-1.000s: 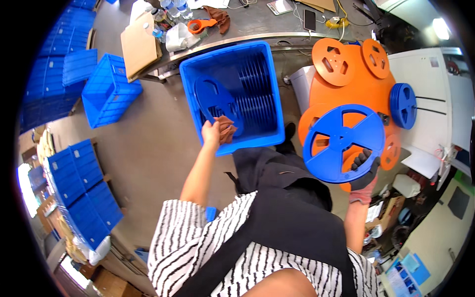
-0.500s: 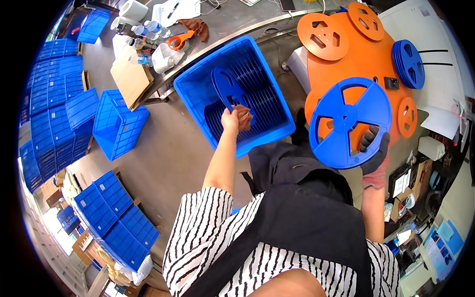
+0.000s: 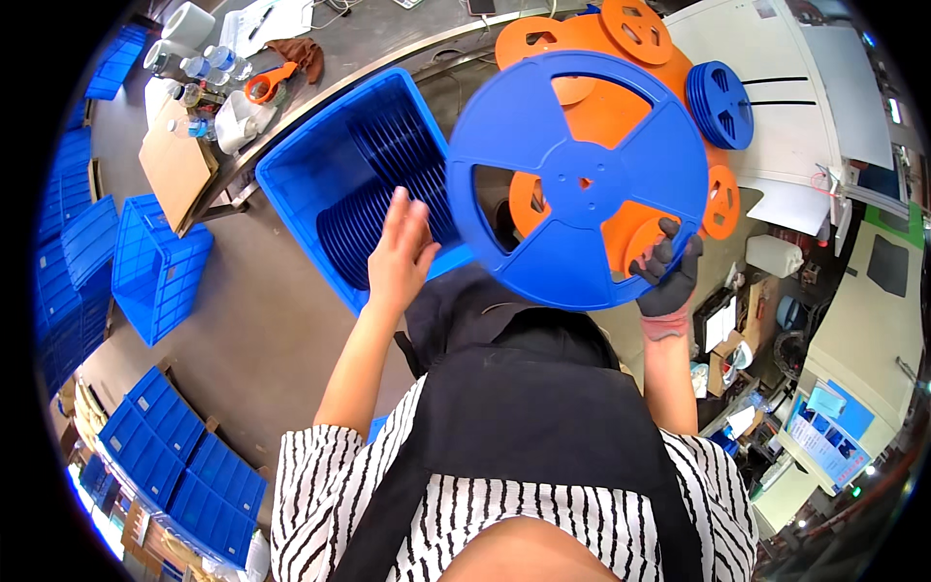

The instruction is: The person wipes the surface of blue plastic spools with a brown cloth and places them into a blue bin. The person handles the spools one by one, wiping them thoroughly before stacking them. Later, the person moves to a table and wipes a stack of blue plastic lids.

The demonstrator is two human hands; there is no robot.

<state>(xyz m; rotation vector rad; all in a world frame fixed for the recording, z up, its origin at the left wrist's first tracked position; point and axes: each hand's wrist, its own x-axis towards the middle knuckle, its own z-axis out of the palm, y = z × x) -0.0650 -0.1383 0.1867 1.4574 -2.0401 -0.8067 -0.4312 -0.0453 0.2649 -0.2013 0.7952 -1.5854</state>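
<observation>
My gloved right hand (image 3: 669, 272) grips a large blue plastic reel (image 3: 548, 247) by its lower right rim. The reel faces me, raised over the near side of an orange machine table. My bare left hand (image 3: 400, 257) is over the right part of a blue crate (image 3: 291, 218), fingers stretched out, apart from the reel. No cloth shows in that hand. Inside the crate, several blue reels (image 3: 354, 228) stand on edge in two rows.
On the orange table (image 3: 679, 82) sit orange discs (image 3: 635, 29) and a stack of smaller blue reels (image 3: 720, 105). The workbench (image 3: 359, 48) holds bottles (image 3: 228, 63), orange-handled scissors (image 3: 270, 82) and a brown cloth (image 3: 299, 58). Blue crates (image 3: 160, 267) stand at left.
My left hand has left the reel it held in the crate, and its brown cloth is out of sight. The right hand's reel has risen closer and moved left. My view has turned right.
</observation>
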